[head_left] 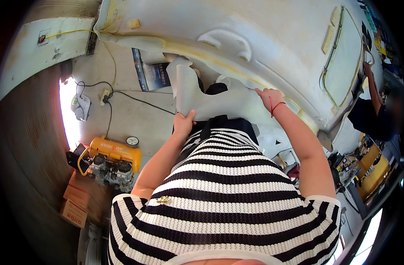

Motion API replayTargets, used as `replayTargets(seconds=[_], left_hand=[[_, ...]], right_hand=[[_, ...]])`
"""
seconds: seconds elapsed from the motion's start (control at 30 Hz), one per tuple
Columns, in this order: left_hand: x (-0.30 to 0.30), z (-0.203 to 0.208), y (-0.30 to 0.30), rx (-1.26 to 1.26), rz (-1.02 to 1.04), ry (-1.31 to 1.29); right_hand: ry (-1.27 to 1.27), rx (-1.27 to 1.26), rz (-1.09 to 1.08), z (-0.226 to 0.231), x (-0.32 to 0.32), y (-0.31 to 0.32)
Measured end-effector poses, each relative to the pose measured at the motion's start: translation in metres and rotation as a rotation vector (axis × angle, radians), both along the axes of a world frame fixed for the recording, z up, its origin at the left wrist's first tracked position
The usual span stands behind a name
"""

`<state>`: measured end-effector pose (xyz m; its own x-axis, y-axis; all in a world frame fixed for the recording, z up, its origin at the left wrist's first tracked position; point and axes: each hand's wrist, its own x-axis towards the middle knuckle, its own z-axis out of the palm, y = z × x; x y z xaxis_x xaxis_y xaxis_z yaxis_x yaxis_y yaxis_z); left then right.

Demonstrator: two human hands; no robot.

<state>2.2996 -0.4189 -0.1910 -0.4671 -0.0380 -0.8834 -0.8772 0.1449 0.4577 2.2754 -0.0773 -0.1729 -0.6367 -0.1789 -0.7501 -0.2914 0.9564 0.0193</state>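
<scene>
A grey sheet of soft-looking material [237, 105] lies across the front of my body, its left part folded up into a flap. My left hand [183, 123] is closed on the near left edge of this sheet, thumb on top. My right hand [271, 98] is closed at the sheet's far right edge, index finger pointing left. A thin dark line shows at its fingertip, too small to name. Just beyond both hands stands a large pale moulded panel [281, 44] with yellowed edges, its rim close to my right hand.
An orange air compressor [116, 152] with a gauge stands at left, near cardboard boxes [76, 205]. Black cables and a power strip [105, 96] cross the floor. A dark printed board [155, 76] lies under the panel. Another person [372, 110] reaches to the panel at far right.
</scene>
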Motion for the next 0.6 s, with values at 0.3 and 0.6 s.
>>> replayTargets(seconds=[0.3, 0.6], left_hand=[[0.007, -0.009, 0.016, 0.527, 0.448, 0.0], [0.007, 0.02, 0.076, 0.923, 0.895, 0.071]], right_hand=[[0.042, -0.058, -0.046, -0.003, 0.002, 0.003], [-0.008, -0.205, -0.13, -0.014, 0.0, 0.006]])
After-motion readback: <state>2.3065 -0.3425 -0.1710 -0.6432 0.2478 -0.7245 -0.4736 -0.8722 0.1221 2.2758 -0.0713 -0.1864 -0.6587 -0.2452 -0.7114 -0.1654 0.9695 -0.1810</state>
